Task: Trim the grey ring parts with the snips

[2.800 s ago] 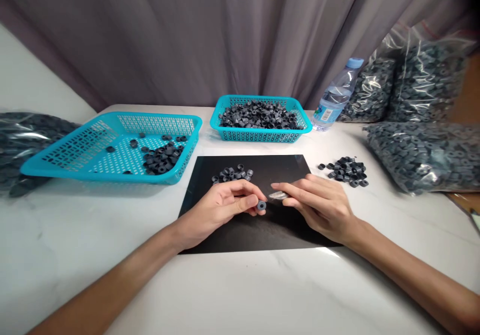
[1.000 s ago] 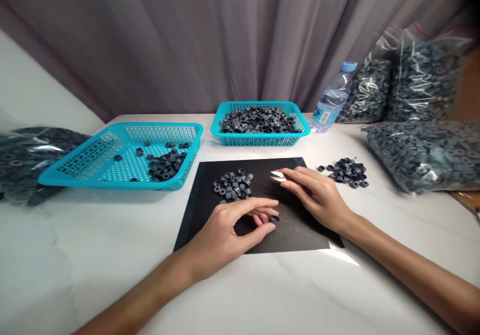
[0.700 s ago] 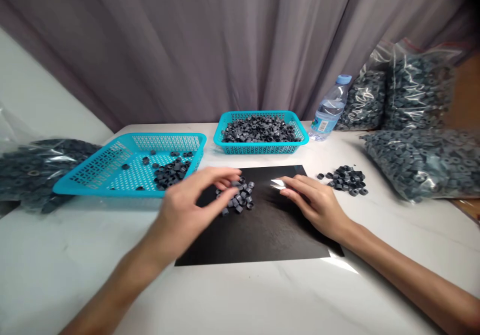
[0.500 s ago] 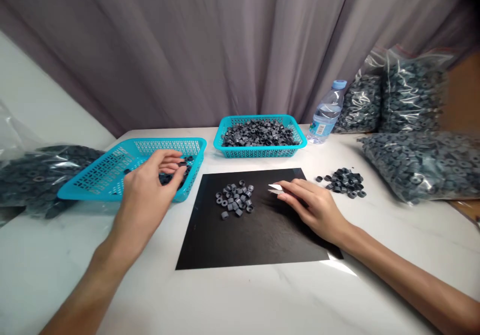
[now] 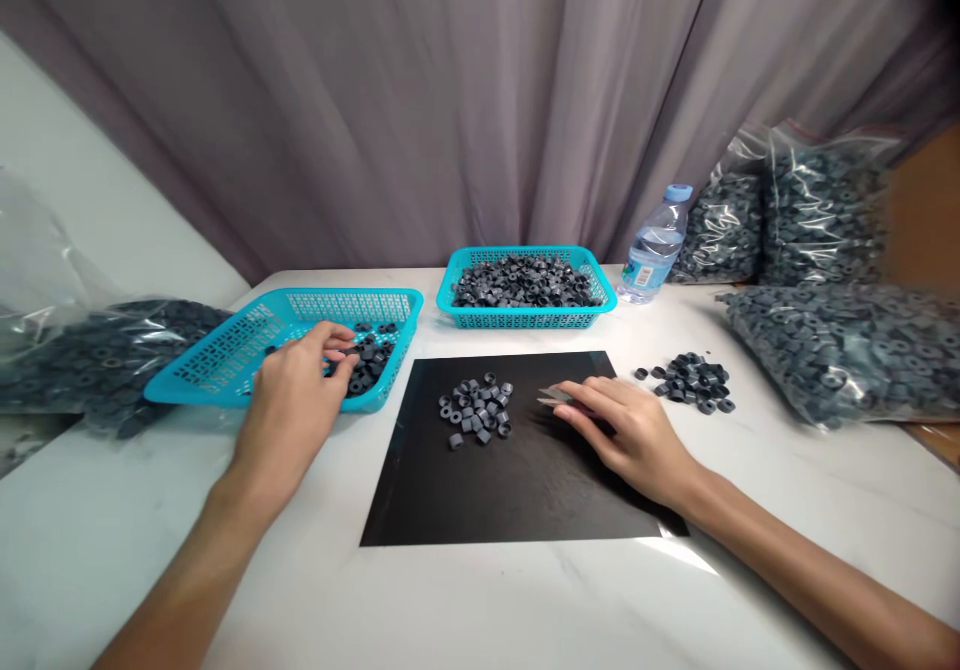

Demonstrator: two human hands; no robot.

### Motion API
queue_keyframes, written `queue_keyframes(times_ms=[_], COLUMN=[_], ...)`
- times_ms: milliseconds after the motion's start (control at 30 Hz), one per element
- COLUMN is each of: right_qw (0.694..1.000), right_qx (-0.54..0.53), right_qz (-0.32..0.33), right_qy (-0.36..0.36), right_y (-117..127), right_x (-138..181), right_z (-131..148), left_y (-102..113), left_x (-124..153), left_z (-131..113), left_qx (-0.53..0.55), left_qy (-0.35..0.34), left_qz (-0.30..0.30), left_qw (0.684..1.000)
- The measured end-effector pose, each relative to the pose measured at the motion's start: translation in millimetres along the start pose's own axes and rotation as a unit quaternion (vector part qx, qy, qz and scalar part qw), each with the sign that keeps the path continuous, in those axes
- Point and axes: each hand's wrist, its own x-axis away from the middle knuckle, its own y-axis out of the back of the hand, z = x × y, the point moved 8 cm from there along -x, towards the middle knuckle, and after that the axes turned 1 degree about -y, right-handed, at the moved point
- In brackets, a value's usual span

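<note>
My left hand [image 5: 300, 390] reaches over the near side of the left turquoise basket [image 5: 247, 335]. Its thumb and fingers are curled close together beside a heap of small dark grey plastic rings [image 5: 371, 360]; whether a ring is between the fingertips is hard to make out. On the right, my right hand [image 5: 626, 425] rests above the black mat [image 5: 487, 500], closed on tweezers [image 5: 553, 396]. Their two pointed metal tips stick out to the left, slightly apart. Just left of the tips lies a loose pile of lighter grey rings [image 5: 480, 410] on the mat.
A second turquoise basket [image 5: 525, 319], full of grey rings, stands at the back beside a water bottle [image 5: 654, 245]. Another ring pile [image 5: 694, 380] lies right of the mat. Bags of rings [image 5: 847, 350] crowd the right side; another bag [image 5: 112, 360] lies at far left.
My left hand has dipped lower into the left basket, and the dark ring seen at its fingertips no longer shows clearly. My right hand keeps the tweezers almost still. The view has tilted slightly.
</note>
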Motion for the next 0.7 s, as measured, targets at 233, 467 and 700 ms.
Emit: queue_keyframes(times_ms=[233, 467, 700], right_qw=[1.0, 1.0, 1.0], right_qx=[0.004, 0.003, 0.004], right_qz=[0.017, 0.021, 0.021], right_qy=[-0.005, -0.006, 0.005], right_y=[-3.5, -4.9, -3.5], right_x=[0.9, 0.6, 0.5], right_z=[0.4, 1.0, 4.4], left_y=[24.8, 2.6, -48.8], left_x=[11.1, 42.5, 48.2], left_z=[-26.3, -97.6, -79.8], left_qx=[-0.088, 0.105, 0.067], left_qy=[-0.081, -0.34, -0.24], left_qz=[-0.159, 0.001, 0.148], left_qw=[0.98, 0.935, 0.957])
